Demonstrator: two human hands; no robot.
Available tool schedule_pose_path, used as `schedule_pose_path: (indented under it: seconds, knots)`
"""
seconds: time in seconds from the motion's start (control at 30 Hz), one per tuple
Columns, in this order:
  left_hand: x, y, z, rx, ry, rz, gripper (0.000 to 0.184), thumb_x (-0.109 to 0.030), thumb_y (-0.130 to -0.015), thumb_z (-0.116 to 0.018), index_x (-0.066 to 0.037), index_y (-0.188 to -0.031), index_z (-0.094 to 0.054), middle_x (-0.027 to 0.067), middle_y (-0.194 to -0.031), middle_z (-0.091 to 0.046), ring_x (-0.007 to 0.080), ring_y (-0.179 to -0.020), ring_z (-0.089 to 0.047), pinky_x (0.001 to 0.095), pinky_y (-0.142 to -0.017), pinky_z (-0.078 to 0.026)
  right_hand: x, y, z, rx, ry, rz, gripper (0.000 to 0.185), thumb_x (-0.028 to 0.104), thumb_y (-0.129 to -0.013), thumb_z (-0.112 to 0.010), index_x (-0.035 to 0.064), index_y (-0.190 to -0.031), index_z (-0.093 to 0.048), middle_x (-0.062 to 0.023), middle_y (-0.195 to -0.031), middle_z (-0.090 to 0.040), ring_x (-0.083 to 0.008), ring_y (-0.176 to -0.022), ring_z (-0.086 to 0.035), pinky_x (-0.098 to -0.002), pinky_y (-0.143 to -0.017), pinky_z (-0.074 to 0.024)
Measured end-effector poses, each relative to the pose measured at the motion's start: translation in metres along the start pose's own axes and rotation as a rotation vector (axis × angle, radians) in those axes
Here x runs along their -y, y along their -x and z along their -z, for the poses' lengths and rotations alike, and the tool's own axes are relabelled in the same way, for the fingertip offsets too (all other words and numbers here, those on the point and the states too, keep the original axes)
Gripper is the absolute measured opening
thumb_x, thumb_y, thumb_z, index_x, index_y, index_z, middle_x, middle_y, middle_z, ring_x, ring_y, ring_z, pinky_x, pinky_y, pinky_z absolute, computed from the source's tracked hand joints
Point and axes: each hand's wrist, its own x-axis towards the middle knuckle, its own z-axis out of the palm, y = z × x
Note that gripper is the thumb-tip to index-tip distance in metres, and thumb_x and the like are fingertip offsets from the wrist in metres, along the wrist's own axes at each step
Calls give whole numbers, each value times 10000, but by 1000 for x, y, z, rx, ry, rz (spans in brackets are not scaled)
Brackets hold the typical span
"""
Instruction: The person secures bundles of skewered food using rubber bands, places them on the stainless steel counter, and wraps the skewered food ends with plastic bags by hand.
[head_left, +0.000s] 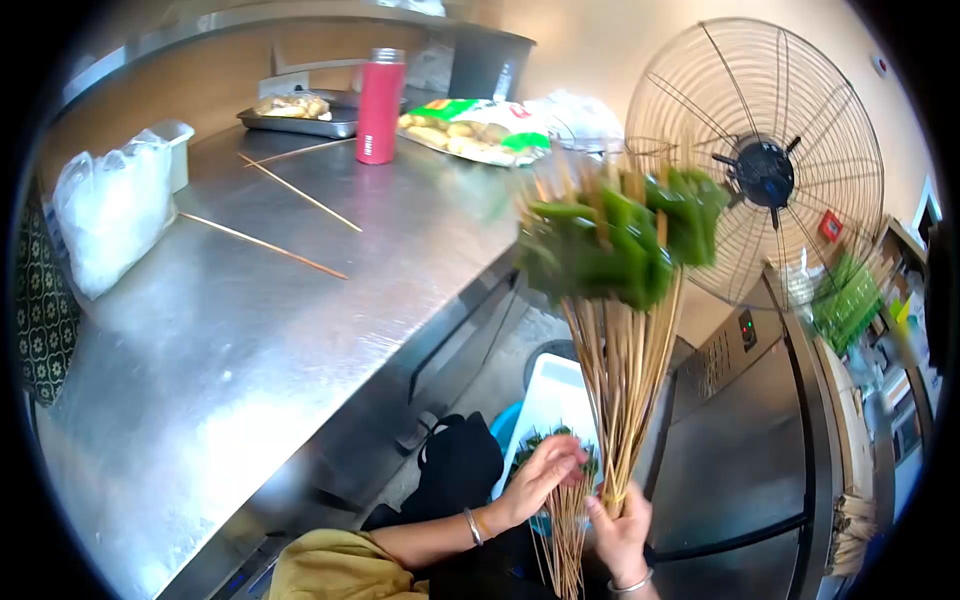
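Observation:
My right hand (622, 530) is closed around the lower ends of a thick bundle of wooden skewers (630, 390). The bundle stands nearly upright, its top blurred by motion. Glossy dark green folded pieces (610, 245), of a kind I cannot make out, are threaded near the top. To its left is my left hand (540, 480), fingers loosely curved and slightly apart, with nothing visibly held. Beneath that hand, more skewers (566, 535) slant down, their green-topped ends in a white tray (560, 385). The left hand partly hides them.
A steel table (280, 340) fills the left, bearing loose sticks (265, 245), a pink bottle (381, 110), a bag of potatoes (475, 132), a metal tray (300, 125) and a plastic bag (112, 215). At right are a large fan (765, 170) and a steel cabinet (740, 440).

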Motion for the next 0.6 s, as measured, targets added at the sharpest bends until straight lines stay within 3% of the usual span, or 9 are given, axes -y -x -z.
schedule_pose_path:
  seconds: [0.1,0.27,0.4,0.5,0.57,0.6]
  knots:
    - [47,23,43,-251,-46,166,244,-172,-971,-516,-44,-1176,-487,43,-990,-590,110,-887,-567,248,-780,-471,35,-50,-4,13,213,162,243,98,-756,-763,12,-918,-604,-106,-676,-602,-141,-583,-572,-295,-565,-467]
    - [78,50,102,-344,-131,276,194,-118,-959,-515,-18,-1124,-495,61,-935,-600,119,-818,-588,247,-748,-489,109,-128,-50,180,255,412,271,95,-737,-762,37,-947,-602,-129,-735,-632,-267,-625,-621,-321,-573,-476]
    - [86,62,119,-279,-3,247,179,-88,-953,-512,-7,-1112,-499,73,-902,-596,126,-792,-596,254,-739,-510,160,-168,-109,361,368,475,323,251,-764,-740,70,-989,-597,-145,-803,-659,-339,-771,-641,-400,-656,-490]
    - [88,69,123,-180,-125,251,173,-98,-961,-511,-16,-1114,-500,74,-903,-594,124,-794,-600,251,-724,-510,180,-189,-149,387,420,553,386,332,-770,-729,74,-1024,-594,-162,-829,-667,-363,-801,-638,-430,-689,-490]
    - [98,71,129,-124,-75,236,178,-103,-967,-506,-9,-1118,-503,70,-909,-596,114,-802,-597,242,-736,-505,191,-200,-163,400,396,532,430,358,-756,-745,65,-1031,-592,-162,-795,-666,-356,-765,-643,-414,-691,-495]
    - [93,70,126,-96,-92,221,179,-104,-968,-505,-6,-1119,-503,68,-912,-597,112,-801,-595,238,-738,-502,207,-198,-161,519,401,358,507,371,-751,-756,37,-1091,-582,-177,-914,-658,-325,-847,-642,-405,-729,-497]
